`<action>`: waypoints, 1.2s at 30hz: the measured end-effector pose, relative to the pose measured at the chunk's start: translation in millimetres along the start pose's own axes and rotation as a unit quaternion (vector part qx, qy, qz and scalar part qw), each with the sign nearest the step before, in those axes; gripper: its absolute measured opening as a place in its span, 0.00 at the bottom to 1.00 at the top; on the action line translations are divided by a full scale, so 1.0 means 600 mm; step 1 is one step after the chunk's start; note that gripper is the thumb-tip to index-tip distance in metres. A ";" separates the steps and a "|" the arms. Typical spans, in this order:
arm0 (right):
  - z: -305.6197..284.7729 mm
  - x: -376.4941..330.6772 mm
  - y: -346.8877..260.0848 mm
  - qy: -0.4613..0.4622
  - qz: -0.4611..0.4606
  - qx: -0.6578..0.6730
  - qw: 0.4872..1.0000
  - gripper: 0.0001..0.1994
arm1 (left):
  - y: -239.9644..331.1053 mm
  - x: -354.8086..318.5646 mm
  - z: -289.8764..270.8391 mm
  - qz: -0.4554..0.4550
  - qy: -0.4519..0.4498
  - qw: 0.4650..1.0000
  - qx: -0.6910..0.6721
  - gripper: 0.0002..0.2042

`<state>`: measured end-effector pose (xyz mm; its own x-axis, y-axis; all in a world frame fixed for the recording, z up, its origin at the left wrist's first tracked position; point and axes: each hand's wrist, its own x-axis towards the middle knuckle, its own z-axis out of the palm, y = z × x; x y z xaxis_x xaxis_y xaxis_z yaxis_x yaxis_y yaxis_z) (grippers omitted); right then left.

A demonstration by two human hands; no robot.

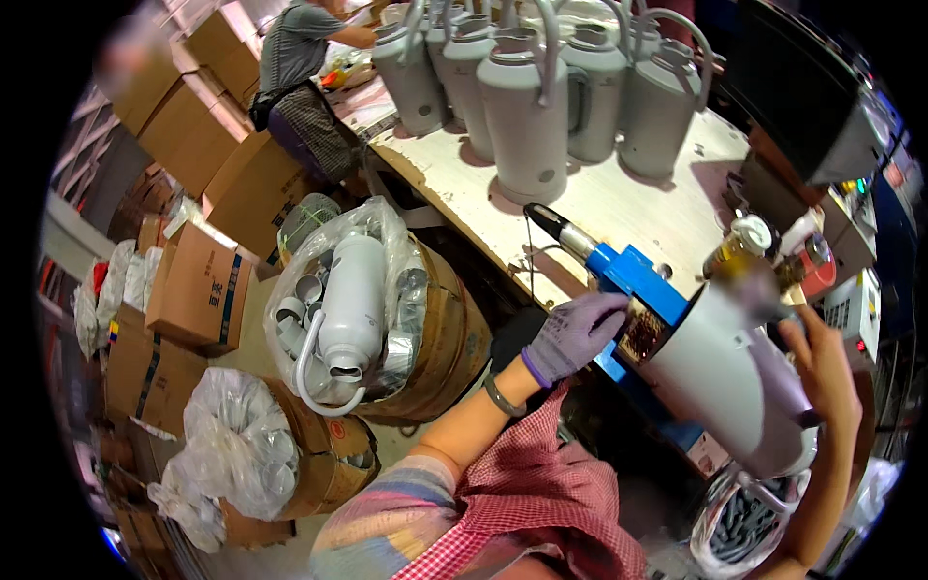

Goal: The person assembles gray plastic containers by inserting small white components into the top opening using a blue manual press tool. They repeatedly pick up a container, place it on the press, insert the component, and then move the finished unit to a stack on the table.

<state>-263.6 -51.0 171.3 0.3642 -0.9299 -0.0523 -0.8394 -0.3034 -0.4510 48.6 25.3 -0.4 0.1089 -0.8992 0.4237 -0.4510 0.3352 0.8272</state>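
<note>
A large grey jug (720,382) lies tilted against a blue bench machine (633,280) with a black-and-silver handle. My left hand (575,340), in a purple glove, is closed with bent fingers at the brown, rough-faced part (641,333) of the machine, beside the jug's end. Whatever its fingertips grip is hidden. My bare right hand (822,362) is on the far right side of the jug, its fingers curled near a dark, blurred part there. What they hold cannot be made out. A carry loop (767,495) hangs from the jug's lower end.
Several grey jugs (525,116) stand on the white worktable (445,174). On my left, a bagged drum (440,333) holds another jug (351,300), near cardboard boxes (198,290). A bag of dark parts (739,527) sits below right. Another person (300,87) works at the far left.
</note>
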 end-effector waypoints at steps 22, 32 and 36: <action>0.017 -0.352 0.262 0.200 0.177 0.200 0.943 0.12 | -0.058 0.012 0.154 0.055 -0.176 0.954 0.238 0.13; 0.034 -0.368 0.292 0.219 0.221 0.248 0.917 0.13 | 0.149 0.071 0.266 0.079 -0.228 0.950 -0.197 0.08; 0.043 -0.368 0.302 0.218 0.212 0.262 0.916 0.12 | 0.174 0.085 0.324 0.066 -0.281 0.944 -0.159 0.08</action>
<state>-485.6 104.6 78.1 -0.2414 -0.9703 -0.0133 -0.5167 0.1402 -0.8446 -165.0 -40.1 36.0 -0.4564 -0.8213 0.3422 -0.1287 0.4415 0.8880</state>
